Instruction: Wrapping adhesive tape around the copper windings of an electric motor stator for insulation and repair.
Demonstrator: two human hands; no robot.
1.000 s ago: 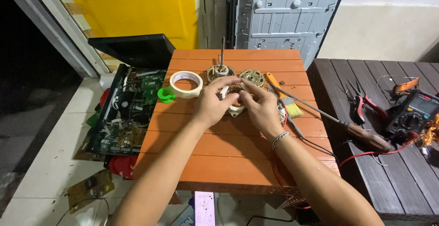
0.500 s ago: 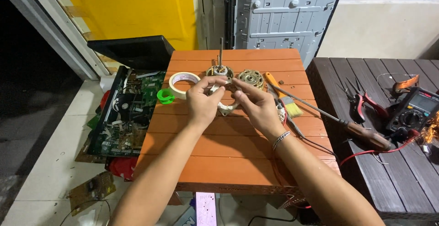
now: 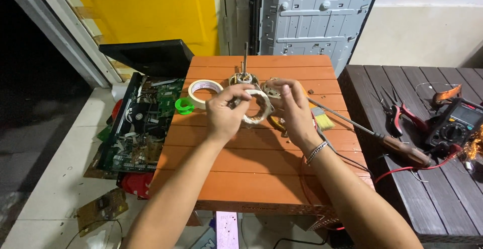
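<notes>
Above the orange slatted wooden worktop (image 3: 251, 163), the left hand (image 3: 224, 115) and right hand (image 3: 292, 110) both hold their grip clamped on a pale ring-shaped wound motor stator (image 3: 255, 107), near a cream masking-tape roll (image 3: 205, 92).

Both forearms stretched forward and angled inward, meeting in the middle. Left hand (image 3: 223, 114) raised with fingers curled and closed in a grip. Right hand (image 3: 293, 109) opposite, fingers bent, also gripping; bracelet on wrist.

Orange slatted table (image 3: 261, 163) (white tape roll (image 3: 205, 92), green spool (image 3: 184, 106)).
</notes>
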